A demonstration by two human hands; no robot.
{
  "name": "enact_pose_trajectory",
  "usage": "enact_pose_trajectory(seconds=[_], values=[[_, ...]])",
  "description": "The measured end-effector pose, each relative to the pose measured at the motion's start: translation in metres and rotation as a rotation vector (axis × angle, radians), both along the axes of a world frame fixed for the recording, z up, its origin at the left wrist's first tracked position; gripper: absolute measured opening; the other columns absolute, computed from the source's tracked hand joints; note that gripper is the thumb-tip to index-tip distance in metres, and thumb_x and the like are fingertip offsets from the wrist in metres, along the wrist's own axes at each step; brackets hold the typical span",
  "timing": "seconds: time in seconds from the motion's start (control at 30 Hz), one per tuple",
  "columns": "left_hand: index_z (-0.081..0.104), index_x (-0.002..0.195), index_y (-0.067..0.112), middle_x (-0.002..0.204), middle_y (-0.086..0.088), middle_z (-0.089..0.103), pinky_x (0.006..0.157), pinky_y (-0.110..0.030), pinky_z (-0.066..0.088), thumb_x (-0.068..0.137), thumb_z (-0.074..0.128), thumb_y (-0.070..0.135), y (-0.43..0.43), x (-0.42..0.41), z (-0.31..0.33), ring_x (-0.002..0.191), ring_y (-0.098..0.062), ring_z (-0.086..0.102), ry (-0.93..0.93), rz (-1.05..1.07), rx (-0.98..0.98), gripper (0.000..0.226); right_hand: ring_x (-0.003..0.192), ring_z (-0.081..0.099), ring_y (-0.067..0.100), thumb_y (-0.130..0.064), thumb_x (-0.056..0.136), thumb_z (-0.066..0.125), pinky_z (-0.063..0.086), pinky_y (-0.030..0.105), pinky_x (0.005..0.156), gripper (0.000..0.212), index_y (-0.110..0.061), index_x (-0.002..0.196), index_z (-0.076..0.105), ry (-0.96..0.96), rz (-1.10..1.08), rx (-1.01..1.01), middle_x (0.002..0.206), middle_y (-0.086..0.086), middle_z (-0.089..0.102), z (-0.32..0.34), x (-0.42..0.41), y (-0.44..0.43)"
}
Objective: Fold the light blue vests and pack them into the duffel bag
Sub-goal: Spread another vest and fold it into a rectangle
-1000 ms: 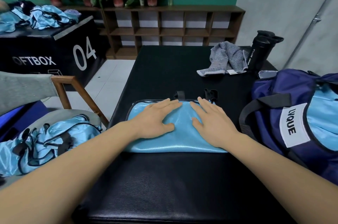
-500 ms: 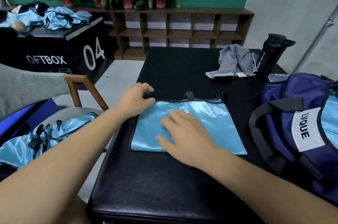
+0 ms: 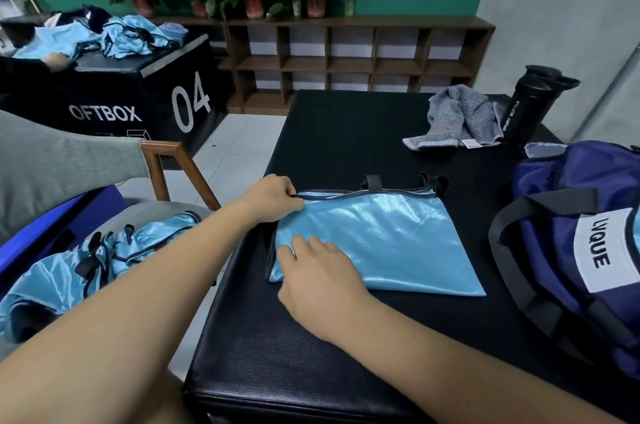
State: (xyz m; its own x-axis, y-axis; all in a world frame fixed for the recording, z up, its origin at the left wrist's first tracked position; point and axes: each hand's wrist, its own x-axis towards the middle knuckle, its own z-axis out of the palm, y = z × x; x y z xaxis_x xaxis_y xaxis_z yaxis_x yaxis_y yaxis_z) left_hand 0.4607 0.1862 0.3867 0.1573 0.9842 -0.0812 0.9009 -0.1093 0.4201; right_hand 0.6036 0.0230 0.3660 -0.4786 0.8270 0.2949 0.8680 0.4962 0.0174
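While flat, one vest (image 3: 381, 243) (two hands (image 3: 273, 198) (image 3: 322, 278))

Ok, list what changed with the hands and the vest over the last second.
The left hand slid off the folded vest to its far left corner and now pinches the black trim there. The right hand slid left and rests on the vest near its left edge. Vest, duffel bag, towel and bottle stayed put.

Bare forearms reach in from 7 and 5 o'clock. The left grip (image 3: 273, 198), fingers curled, pinches the folded light blue vest (image 3: 381, 240) at its 10 o'clock corner. The right grip (image 3: 318, 278) rests knuckles-up, fingers relaxed, on its 8 o'clock corner.
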Motion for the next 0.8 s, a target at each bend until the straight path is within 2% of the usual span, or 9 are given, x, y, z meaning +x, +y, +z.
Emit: enact_pose_trajectory(seconds=[0.17,0.3,0.37,0.43,0.5,0.57,0.6,0.67,0.8], values=[[0.062,0.096,0.016,0.095,0.002,0.064,0.069,-0.033,0.043,0.092,0.070,0.034,-0.009,0.006,0.008,0.089,-0.022,0.059,0.044,-0.025,-0.001,0.020,0.067,0.056,0.020,-0.031,0.064,0.092,0.043,0.033,0.059,0.040,-0.020,0.087,0.061,-0.053,-0.035,-0.013,0.081,0.001,0.058,-0.005,-0.004,0.002],[0.058,0.095,0.014,0.090,0.001,0.062,0.062,-0.031,0.038,0.094,0.067,0.034,-0.018,0.000,0.023,0.080,-0.020,0.054,-0.019,0.052,-0.021,0.021,0.066,0.057,0.021,-0.028,0.071,0.084,0.041,0.033,0.056,0.033,-0.018,0.087,0.057,0.114,-0.016,-0.025,0.079,0.000,0.058,0.003,-0.008,-0.006],[0.057,0.094,0.014,0.087,-0.003,0.060,0.061,-0.031,0.035,0.094,0.066,0.030,-0.024,-0.005,0.035,0.074,-0.022,0.048,-0.141,0.114,-0.053,0.019,0.075,0.056,0.026,-0.020,0.088,0.068,0.038,0.038,0.059,0.020,-0.016,0.094,0.049,0.281,-0.012,-0.074,0.085,0.002,0.056,0.011,-0.006,-0.009],[0.059,0.098,0.016,0.086,-0.005,0.055,0.061,-0.032,0.033,0.094,0.066,0.025,-0.032,-0.007,0.049,0.074,-0.022,0.045,-0.289,0.157,-0.081,0.012,0.085,0.057,0.029,-0.017,0.098,0.055,0.046,0.045,0.068,0.017,-0.018,0.111,0.043,0.454,-0.041,-0.235,0.095,0.002,0.059,0.020,-0.002,-0.012],[0.062,0.107,0.018,0.085,0.000,0.056,0.060,-0.030,0.033,0.094,0.067,0.023,-0.038,-0.008,0.059,0.072,-0.017,0.045,-0.412,0.175,-0.113,0.015,0.089,0.062,0.026,-0.020,0.097,0.055,0.053,0.049,0.077,0.041,-0.026,0.134,0.037,0.585,-0.064,-0.290,0.097,0.000,0.065,0.029,0.005,-0.015],[0.063,0.116,0.022,0.086,0.000,0.057,0.058,-0.024,0.039,0.094,0.069,0.018,-0.043,-0.004,0.064,0.069,-0.016,0.048,-0.601,0.169,-0.192,0.023,0.082,0.062,0.020,-0.018,0.093,0.061,0.055,0.048,0.078,0.062,-0.033,0.146,0.031,0.703,-0.071,-0.349,0.085,-0.002,0.063,0.040,0.014,-0.020],[0.063,0.119,0.024,0.089,-0.004,0.060,0.061,-0.023,0.043,0.092,0.071,0.017,-0.044,-0.001,0.064,0.072,-0.019,0.052,-0.698,0.161,-0.238,0.029,0.078,0.061,0.019,-0.017,0.091,0.063,0.055,0.047,0.077,0.068,-0.037,0.147,0.030,0.755,-0.079,-0.380,0.082,0.000,0.062,0.044,0.020,-0.021],[0.066,0.121,0.029,0.096,-0.009,0.062,0.071,-0.032,0.047,0.086,0.075,0.020,-0.042,0.007,0.059,0.080,-0.024,0.054,-0.820,0.131,-0.295,0.037,0.073,0.061,0.017,-0.016,0.088,0.066,0.055,0.044,0.075,0.074,-0.044,0.147,0.029,0.814,-0.111,-0.414,0.081,0.003,0.062,0.050,0.035,-0.025],[0.067,0.119,0.023,0.079,0.002,0.054,0.052,-0.019,0.047,0.096,0.069,0.015,-0.045,0.038,0.058,0.056,-0.009,0.047,-0.951,0.062,-0.292,0.024,0.070,0.058,0.013,-0.015,0.088,0.068,0.052,0.035,0.069,0.073,-0.047,0.142,0.031,0.834,-0.147,-0.427,0.075,-0.006,0.061,0.053,0.065,-0.033]])
